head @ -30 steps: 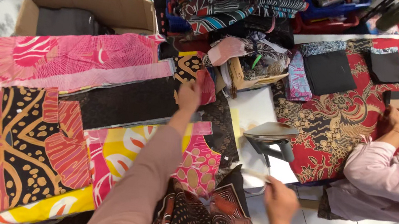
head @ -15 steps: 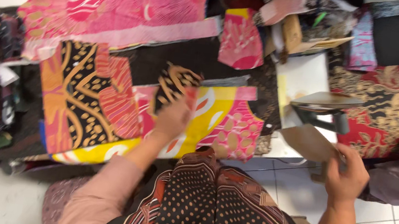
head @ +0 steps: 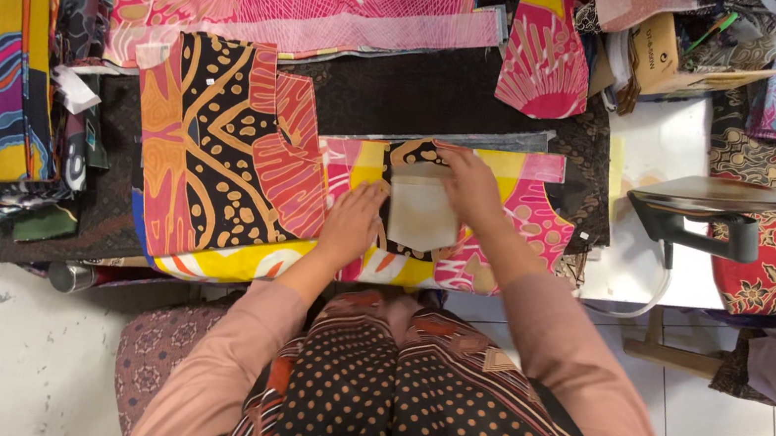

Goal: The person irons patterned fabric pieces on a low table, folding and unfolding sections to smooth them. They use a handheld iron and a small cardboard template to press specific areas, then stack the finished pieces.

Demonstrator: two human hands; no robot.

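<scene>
beige card template (head: 421,214) pinned flat on dark batik piece (head: 416,157) by left hand (head: 352,225) and right hand (head: 470,184), grips open, pressing; fabric could slip, skewing alignment.

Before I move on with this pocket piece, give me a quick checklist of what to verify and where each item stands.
1. Pale pocket-shaped template lies flat on the black-and-tan patterned fabric piece: ok.
2. Left hand rests at the template's left edge: ok.
3. Right hand presses at its upper right corner: ok.
4. Template squared to the fabric underneath: cannot tell, hands cover the edges.
5. Iron parked to the right on the white pad, apart from both hands: ok.
6. Iron hot or off: cannot tell.
</scene>
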